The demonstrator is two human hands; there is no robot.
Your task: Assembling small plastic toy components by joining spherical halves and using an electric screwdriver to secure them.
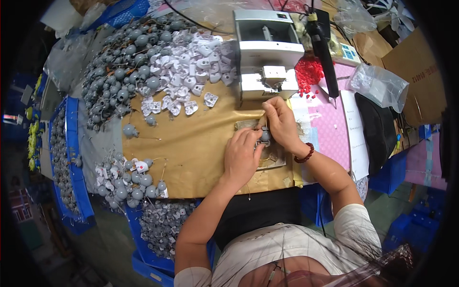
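Both hands meet over a flat, worn work block (274, 164) at the front middle of the table. My left hand (241, 155) is closed, its fingertips pinching a small grey ball-shaped part (265, 135) with a light piece at its near side. My right hand (283, 125) is beside the part's right. Its thumb and forefinger press together just above the part; what lies between them is too small to make out. Just beyond stands a grey and white box-shaped machine (264, 47). A black electric screwdriver (321, 52) hangs tip down to the right.
Heaps of grey ball parts (119, 71) and white plastic pieces (191, 62) cover the back left. A smaller mixed pile (126, 184) lies front left. Small red pieces (310, 72) sit beside the machine. Blue bins (86, 182) stand left and below. A black pouch (370, 129) lies right.
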